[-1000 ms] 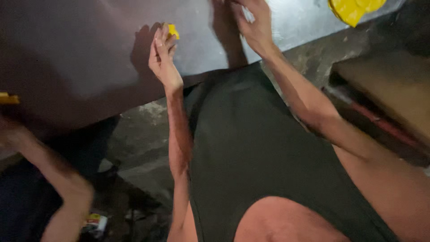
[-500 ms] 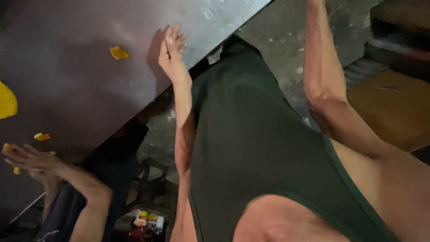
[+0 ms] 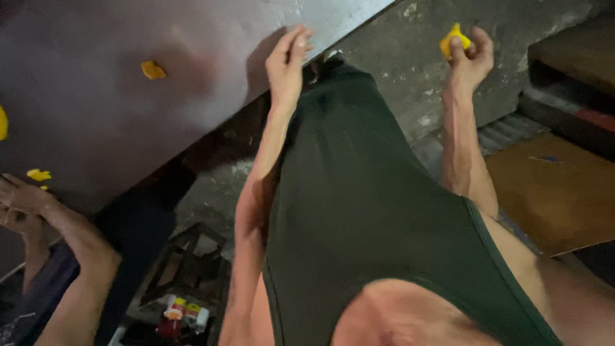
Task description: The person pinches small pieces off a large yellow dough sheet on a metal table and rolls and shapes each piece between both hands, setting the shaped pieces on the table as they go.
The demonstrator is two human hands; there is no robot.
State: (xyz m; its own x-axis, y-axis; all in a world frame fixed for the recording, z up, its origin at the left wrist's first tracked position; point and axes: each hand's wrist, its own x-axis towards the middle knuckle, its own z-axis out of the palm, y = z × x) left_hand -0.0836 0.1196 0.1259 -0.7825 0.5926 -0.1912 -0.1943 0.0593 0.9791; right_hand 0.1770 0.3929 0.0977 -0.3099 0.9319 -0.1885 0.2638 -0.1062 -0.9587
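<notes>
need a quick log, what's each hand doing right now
Left hand: open, fingers resting at the metal table edge, holding nothing.
Right hand: closed on a small yellow piece.

Our left hand point(image 3: 286, 64) rests on the table point(image 3: 96, 96) edge; our right hand point(image 3: 471, 57), off to the right beyond the table, holds a scrap point(image 3: 452, 40); another scrap point(image 3: 153, 69) lies on the table, left.

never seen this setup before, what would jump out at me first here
The right hand, raised over the concrete floor at upper right, pinches a small yellow piece. The left hand rests open at the edge of the big dark metal table, where a stray orange-yellow scrap lies. At lower left, another person's hand rests on the table near more yellow bits.
</notes>
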